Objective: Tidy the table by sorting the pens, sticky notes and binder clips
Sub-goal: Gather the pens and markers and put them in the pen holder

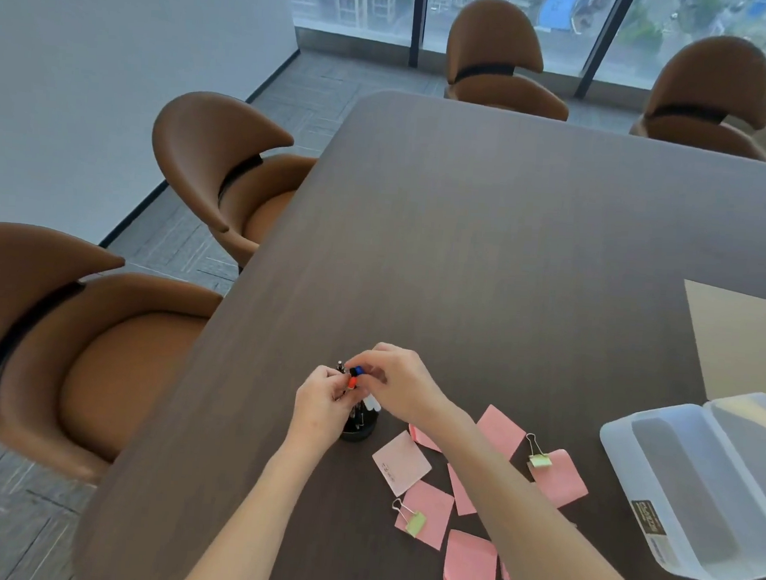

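A black round pen holder (358,431) stands on the dark table (510,235), with several pens (357,374) upright in it; blue and red caps show at the top. My left hand (322,405) and my right hand (395,382) both pinch the pen tops above the holder. Several pink sticky notes (426,512) lie scattered to the right of the holder, partly under my right forearm. Two green binder clips lie on them, one (414,520) near the front, the other (540,458) further right.
A clear plastic storage box (692,483) with its lid open sits at the right edge. A tan sheet (745,343) lies behind it. Brown chairs (227,168) line the table's left and far sides.
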A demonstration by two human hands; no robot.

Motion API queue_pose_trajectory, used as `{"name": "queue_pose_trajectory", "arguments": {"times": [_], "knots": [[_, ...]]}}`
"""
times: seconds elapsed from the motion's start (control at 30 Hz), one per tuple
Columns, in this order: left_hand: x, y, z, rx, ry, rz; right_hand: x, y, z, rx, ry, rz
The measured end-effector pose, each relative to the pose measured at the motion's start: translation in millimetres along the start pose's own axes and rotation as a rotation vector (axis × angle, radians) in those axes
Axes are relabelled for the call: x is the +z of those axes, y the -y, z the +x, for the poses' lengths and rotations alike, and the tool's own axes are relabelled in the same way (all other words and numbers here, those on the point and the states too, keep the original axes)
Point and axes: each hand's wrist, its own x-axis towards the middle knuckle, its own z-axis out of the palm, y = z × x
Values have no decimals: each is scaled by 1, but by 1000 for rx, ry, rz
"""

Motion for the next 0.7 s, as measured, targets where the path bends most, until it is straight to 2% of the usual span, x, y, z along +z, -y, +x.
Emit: {"name": "queue_pose_trajectory", "arguments": {"times": [0.23, 0.37, 0.7], "knots": [[8, 13, -7, -33, 19, 179, 25, -21, -1, 61, 76, -66], [11, 13, -12, -48, -5, 224, 36, -27, -6, 116, 75, -125], [22, 23, -10, -74, 58, 310, 53, -33, -7, 152, 97, -325]]}}
